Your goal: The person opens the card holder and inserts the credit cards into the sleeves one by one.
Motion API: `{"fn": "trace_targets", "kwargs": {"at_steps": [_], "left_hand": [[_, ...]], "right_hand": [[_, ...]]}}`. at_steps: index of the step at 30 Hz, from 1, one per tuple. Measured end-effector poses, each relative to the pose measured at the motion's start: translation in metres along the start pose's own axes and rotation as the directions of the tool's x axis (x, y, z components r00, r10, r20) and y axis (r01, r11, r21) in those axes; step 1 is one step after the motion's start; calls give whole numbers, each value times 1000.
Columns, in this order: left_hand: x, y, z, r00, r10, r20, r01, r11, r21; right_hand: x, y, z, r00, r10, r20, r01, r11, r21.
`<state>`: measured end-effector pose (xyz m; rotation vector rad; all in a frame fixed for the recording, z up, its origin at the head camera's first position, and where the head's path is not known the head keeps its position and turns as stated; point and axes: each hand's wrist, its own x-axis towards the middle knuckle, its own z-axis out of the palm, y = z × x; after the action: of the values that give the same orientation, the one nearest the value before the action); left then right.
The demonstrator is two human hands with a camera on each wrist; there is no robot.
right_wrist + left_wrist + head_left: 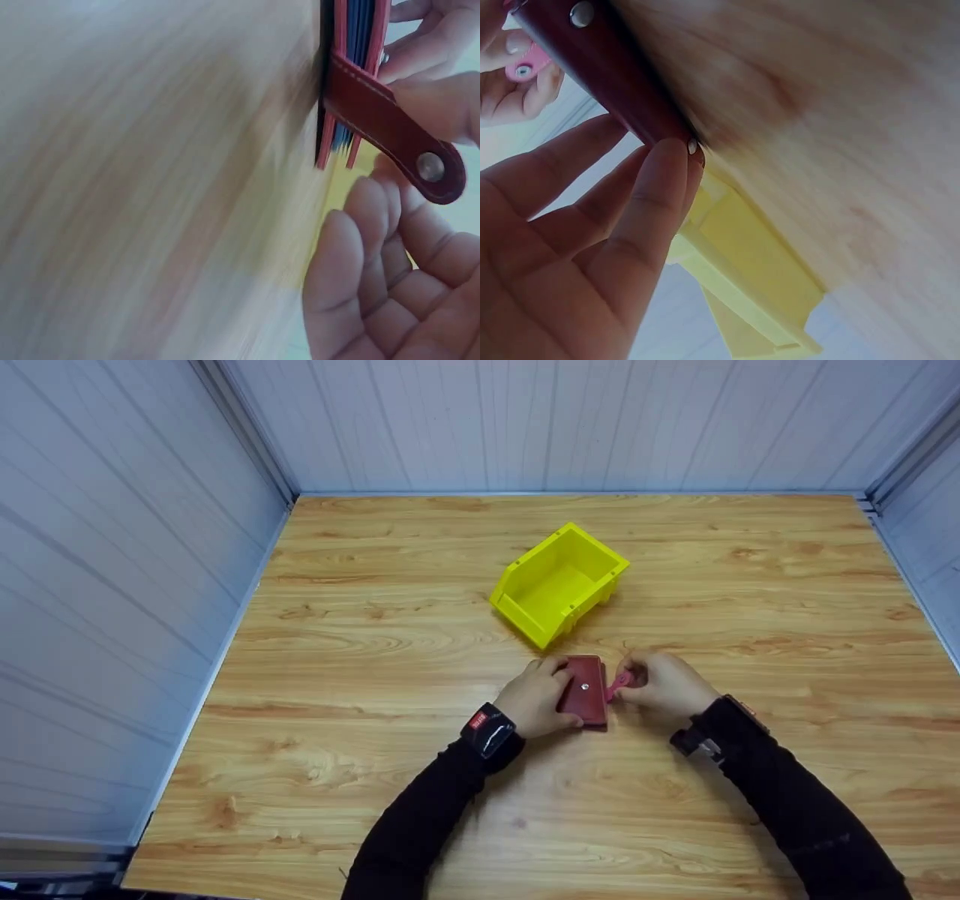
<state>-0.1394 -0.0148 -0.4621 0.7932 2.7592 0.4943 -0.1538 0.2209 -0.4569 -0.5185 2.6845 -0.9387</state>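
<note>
A dark red card wallet (592, 706) lies on the wooden table, a round metal snap stud (585, 687) showing on its upper cover. My left hand (534, 699) holds it by its left side, with the thumb at the near edge and fingers at the far edge. From the wallet's right side a short closure strap (371, 105) sticks out, unfastened, with a metal snap (430, 166) at its rounded end. My right hand (667, 684) pinches this strap between thumb and fingers. Dark blue leaves (360, 45) show between the red covers in the right wrist view.
Just beyond the wallet stands a yellow plastic bin (555, 589), its low front facing near left. Pale panel walls (480, 427) border the table (360, 750) at the back and both sides.
</note>
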Motion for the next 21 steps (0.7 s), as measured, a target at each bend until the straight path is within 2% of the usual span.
{"fn": "trace_targets", "kwargs": {"at_steps": [4, 10, 19, 21], "left_hand": [[1, 1, 1, 1000, -12, -2, 12, 1000, 4], [1, 2, 3, 1000, 3, -9, -3, 1000, 25], [1, 1, 4, 1000, 12, -13, -12, 1000, 22], [1, 1, 4, 1000, 9, -12, -9, 1000, 20]], "right_hand": [[6, -8, 6, 1000, -28, -1, 28, 999, 31], [15, -18, 14, 999, -41, 11, 40, 998, 42], [23, -17, 19, 999, -25, 43, 23, 998, 66], [24, -15, 18, 998, 1, 57, -5, 997, 81]]}}
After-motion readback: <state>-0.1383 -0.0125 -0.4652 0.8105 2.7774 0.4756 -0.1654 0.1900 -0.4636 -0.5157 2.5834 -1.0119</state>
